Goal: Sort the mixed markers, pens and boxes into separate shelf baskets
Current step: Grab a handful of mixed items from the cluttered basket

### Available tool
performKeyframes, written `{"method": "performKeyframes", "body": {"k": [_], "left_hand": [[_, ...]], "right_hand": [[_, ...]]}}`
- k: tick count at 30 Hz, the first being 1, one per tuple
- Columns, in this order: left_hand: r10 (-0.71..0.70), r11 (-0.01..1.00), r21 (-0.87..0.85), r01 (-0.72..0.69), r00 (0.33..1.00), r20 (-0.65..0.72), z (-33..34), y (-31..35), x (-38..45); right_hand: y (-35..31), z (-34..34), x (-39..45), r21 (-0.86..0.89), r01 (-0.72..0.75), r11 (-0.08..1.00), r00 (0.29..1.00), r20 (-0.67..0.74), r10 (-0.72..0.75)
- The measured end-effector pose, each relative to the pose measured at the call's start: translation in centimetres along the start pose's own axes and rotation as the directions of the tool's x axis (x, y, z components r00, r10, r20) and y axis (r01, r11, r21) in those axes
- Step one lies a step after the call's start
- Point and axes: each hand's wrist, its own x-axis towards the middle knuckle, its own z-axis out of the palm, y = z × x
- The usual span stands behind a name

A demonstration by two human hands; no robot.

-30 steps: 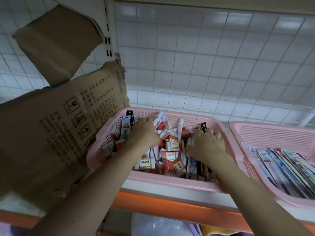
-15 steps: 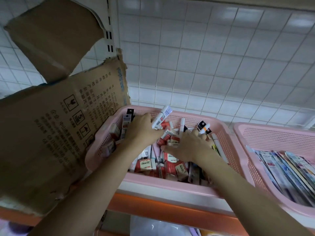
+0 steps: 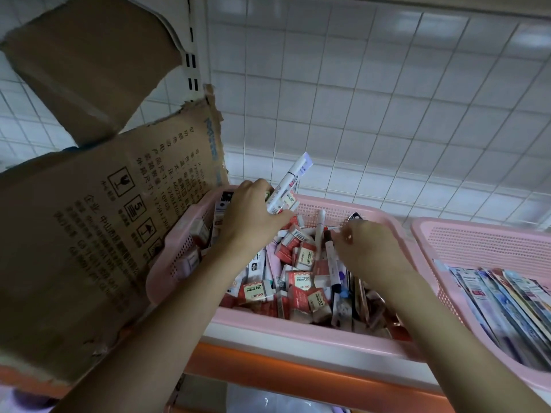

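Now left hand [image 3: 250,213] fingers grip white marker [image 3: 287,183] (tip up) over pink basket [image 3: 298,332].

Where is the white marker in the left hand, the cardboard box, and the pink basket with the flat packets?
White marker held up by the left hand [image 3: 290,181], head view, middle of its barrel.
Torn brown cardboard box [image 3: 74,234], head view, printed side panel.
Pink plastic basket with flat packets [image 3: 483,248], head view, back mesh wall.
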Motion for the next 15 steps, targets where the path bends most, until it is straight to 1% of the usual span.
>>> {"method": "performKeyframes", "body": {"k": [1,2,4,6,8,11,13,15], "left_hand": [[0.012,1.000,-0.012,-0.013,1.000,-0.020,0.0,0.1,0.1],[0.022,0.999,-0.026,-0.023,0.999,-0.037,-0.1,0.2,0.2],[0.024,0.999,-0.048,-0.026,0.999,-0.043,-0.1,0.3,0.3],[-0.018,0.995,-0.097,0.017,1.000,-0.005,0.0,0.2,0.3],[-0.098,0.978,-0.180,0.106,0.994,0.056,0.2,0.1,0.3],[-0.196,0.928,-0.294,0.229,0.971,0.137,0.5,-0.4,0.5],[-0.245,0.893,-0.350,0.284,0.957,0.152,0.4,-0.7,0.7],[-0.283,0.864,-0.398,0.309,0.951,0.124,0.3,-0.7,1.0]], "right_hand": [[0.6,0.1,0.2,-0.041,-0.041,0.998,0.999,-0.034,0.040],[1.1,0.3,0.4,-0.061,-0.077,0.995,0.997,-0.022,0.076],[1.9,0.8,0.6,-0.063,-0.123,0.990,0.989,0.078,0.128],[1.8,0.9,0.8,-0.132,-0.134,0.982,0.975,0.159,0.155],[1.5,0.7,1.2,-0.167,-0.105,0.980,0.972,0.192,0.137],[1.0,0.6,1.7,-0.120,-0.079,0.990,0.963,0.246,0.106],[0.6,0.5,1.6,-0.039,-0.115,0.993,0.969,0.217,0.120],[-0.1,0.4,1.5,-0.013,-0.099,0.995,0.979,0.180,0.099]]}}
